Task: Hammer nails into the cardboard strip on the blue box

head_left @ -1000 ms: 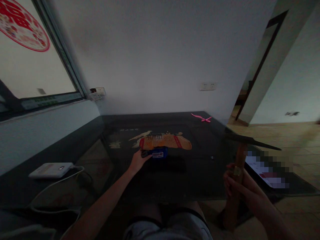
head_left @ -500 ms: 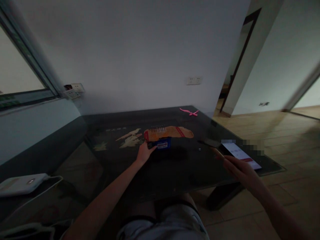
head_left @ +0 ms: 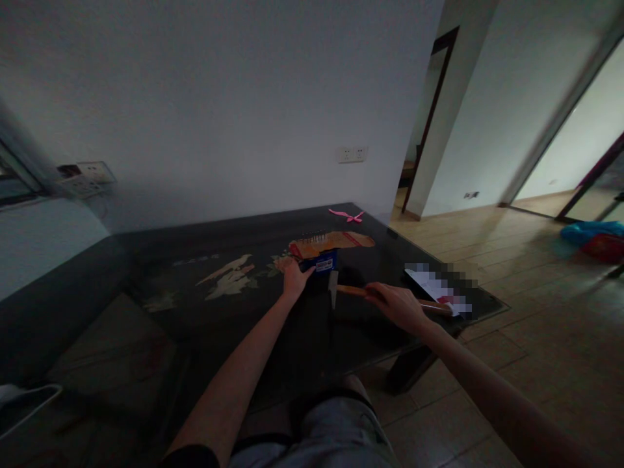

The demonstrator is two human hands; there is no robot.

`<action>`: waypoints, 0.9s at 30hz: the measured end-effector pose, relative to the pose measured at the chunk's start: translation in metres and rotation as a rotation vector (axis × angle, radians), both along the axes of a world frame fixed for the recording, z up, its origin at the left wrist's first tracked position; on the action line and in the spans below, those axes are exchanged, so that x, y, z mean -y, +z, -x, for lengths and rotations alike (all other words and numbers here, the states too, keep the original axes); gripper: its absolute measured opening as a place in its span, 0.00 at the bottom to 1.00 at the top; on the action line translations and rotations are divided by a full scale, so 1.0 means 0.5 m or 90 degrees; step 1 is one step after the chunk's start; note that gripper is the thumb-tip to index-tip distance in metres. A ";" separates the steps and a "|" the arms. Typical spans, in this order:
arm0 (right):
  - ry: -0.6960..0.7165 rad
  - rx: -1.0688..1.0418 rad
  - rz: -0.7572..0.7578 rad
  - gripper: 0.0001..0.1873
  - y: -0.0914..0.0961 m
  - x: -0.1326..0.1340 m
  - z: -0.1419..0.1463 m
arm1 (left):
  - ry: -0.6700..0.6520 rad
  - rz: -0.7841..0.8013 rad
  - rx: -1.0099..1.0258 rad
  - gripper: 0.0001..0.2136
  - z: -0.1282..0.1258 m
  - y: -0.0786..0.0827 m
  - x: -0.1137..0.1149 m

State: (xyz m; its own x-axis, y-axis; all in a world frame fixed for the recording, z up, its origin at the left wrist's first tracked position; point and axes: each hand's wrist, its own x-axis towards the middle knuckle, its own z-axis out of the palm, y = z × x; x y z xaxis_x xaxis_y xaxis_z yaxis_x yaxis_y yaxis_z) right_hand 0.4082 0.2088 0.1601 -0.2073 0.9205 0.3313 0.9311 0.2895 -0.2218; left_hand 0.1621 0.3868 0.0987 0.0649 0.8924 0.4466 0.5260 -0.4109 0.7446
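Label (head_left: pixel 324 264) on blue box (head_left: pixel 329 255): unreadable | left hand (head_left: pixel 295 281): gripping box | right hand (head_left: pixel 397 307): wrapped round hammer (head_left: pixel 350 290)

Pale grey fabric shorts (head_left: pixel 336 429) are worn — edged with dark bands (head_left: pixel 336 394) — and a black fabric sleeve (head_left: pixel 191 457) is seen.

There is one hammer (head_left: pixel 351 290), one blue box (head_left: pixel 325 262), one tan sole-shaped piece (head_left: pixel 351 240), one phone (head_left: pixel 428 283) and one pink object (head_left: pixel 353 219).

On the table (head_left: pixel 287 348) before us, the box (head_left: pixel 325 265) sits beneath the insole (head_left: pixel 348 240), right of our left hand (head_left: pixel 295 279); the ribbon (head_left: pixel 351 219) lies behind, the phone (head_left: pixel 425 282) right. The hammer (head_left: pixel 348 290) is nearer us.
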 end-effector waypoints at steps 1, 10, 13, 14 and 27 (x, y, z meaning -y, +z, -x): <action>0.005 0.018 -0.004 0.15 -0.004 -0.011 0.002 | 0.005 -0.012 0.001 0.22 -0.009 -0.003 -0.008; 0.036 0.083 -0.006 0.15 -0.032 -0.109 0.021 | -0.058 -0.004 0.096 0.14 0.015 -0.017 0.012; 0.064 0.090 0.006 0.15 -0.040 -0.144 0.033 | -0.060 0.034 0.132 0.12 0.023 -0.010 0.041; 0.076 0.093 0.008 0.15 -0.043 -0.154 0.038 | -0.057 0.044 0.137 0.12 0.024 -0.007 0.050; 0.134 0.091 -0.030 0.14 -0.061 -0.224 0.071 | -0.083 0.015 0.036 0.19 0.049 -0.006 0.116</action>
State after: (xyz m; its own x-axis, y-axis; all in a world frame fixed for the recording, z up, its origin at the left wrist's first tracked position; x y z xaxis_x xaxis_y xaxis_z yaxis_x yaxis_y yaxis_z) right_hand 0.3728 0.3209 0.1295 -0.4409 0.8362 0.3262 0.8700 0.4875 -0.0736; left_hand 0.1376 0.3290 0.0958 0.1562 0.8884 0.4317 0.4262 -0.4549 0.7819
